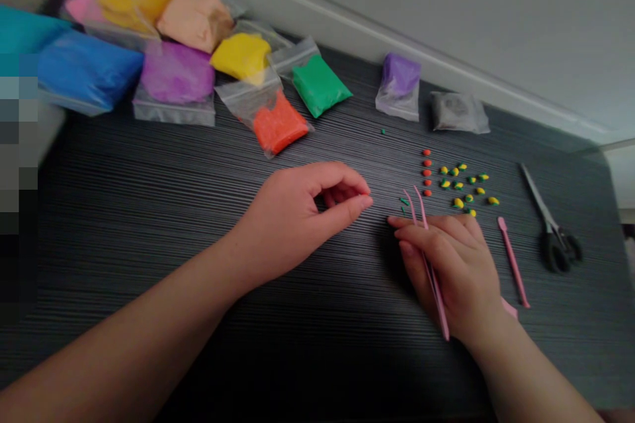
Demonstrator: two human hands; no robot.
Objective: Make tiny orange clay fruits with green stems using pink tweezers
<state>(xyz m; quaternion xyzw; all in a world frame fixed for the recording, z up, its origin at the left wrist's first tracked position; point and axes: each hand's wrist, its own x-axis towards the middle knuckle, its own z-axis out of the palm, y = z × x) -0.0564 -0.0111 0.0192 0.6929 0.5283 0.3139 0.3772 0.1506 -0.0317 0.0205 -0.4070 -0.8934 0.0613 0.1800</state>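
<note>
My left hand [302, 218] is closed in a pinch above the dark table, a sliver of orange-red clay [366, 194] showing between thumb and forefinger. Pink tweezers [437, 301] rest in my right hand [454, 264], their two curved tips slightly apart and pointing away from me. Thin green clay bits [405, 201] lie close to those tips. Just beyond, small orange-red clay pieces [427, 173] form a column. To their right are several small yellow-and-green clay pieces [458, 203], scattered in a loose group.
Bags of coloured clay line the back, among them blue [92, 73], purple [177, 76], green [320, 86] and orange-red [280, 124]. A violet bag [399, 79] and a grey bag [459, 112] sit near the wall. At right lie a pink tool [514, 264] and scissors [548, 225].
</note>
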